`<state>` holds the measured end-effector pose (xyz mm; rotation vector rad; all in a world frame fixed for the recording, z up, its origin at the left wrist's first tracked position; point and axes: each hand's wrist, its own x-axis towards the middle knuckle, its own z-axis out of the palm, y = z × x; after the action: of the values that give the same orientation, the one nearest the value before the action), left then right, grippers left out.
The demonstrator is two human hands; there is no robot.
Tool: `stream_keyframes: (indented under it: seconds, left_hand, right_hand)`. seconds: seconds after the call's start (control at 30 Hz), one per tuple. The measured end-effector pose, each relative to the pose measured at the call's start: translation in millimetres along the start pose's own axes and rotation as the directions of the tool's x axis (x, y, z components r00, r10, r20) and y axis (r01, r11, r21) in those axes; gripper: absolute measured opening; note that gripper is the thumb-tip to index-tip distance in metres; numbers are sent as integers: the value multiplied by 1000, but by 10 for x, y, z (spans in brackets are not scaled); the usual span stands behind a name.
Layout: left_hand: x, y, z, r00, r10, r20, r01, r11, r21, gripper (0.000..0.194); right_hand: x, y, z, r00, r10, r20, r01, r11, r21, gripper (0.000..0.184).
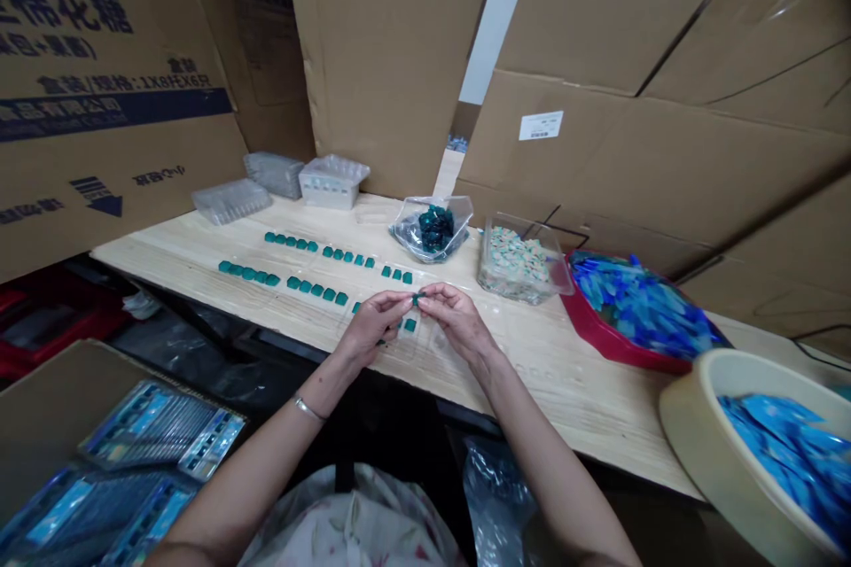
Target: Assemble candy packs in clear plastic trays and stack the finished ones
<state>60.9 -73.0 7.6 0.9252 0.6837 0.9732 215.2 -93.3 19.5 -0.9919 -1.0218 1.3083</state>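
Note:
My left hand (pixel 373 323) and my right hand (pixel 458 319) meet over the table, their fingertips pinched on one small dark green piece (pixel 417 299). What kind of piece it is, I cannot make out. Similar green squares (pixel 302 286) lie in two rows to the left, seemingly in clear plastic trays. A few more sit just under my fingers, partly hidden. Beyond my hands stands an open clear bag (pixel 405 235) with a heap of dark green pieces (pixel 436 228) inside.
A clear tub (pixel 558 283) holds pale small pieces. Right of it are a red basin (pixel 598 337) and a cream basin (pixel 691 407), both with blue packets. Clear trays (pixel 232 201) are stacked at the back left. Cardboard (pixel 399 62) walls the table (pixel 585 399). Blue packages (pixel 166 430) lie lower left.

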Motion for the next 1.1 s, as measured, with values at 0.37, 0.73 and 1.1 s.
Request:
stream_keyframes:
  seconds: [0.37, 0.73, 1.1]
  left_hand:
    - [-41, 87, -73, 918, -272, 289, 354, 890, -287, 19]
    - [-24, 48, -70, 974, -161, 158, 214, 886, -412, 21]
    - [-26, -129, -75, 996, -79, -49, 75, 993, -91, 33]
  right_hand:
    - [-38, 25, -3, 1000, -16, 13, 15, 1000, 22, 34]
    - [-86, 103, 6, 997, 28, -76, -24, 999, 46, 29]
    - [-206, 88, 131, 890, -412, 196, 421, 578, -699, 17]
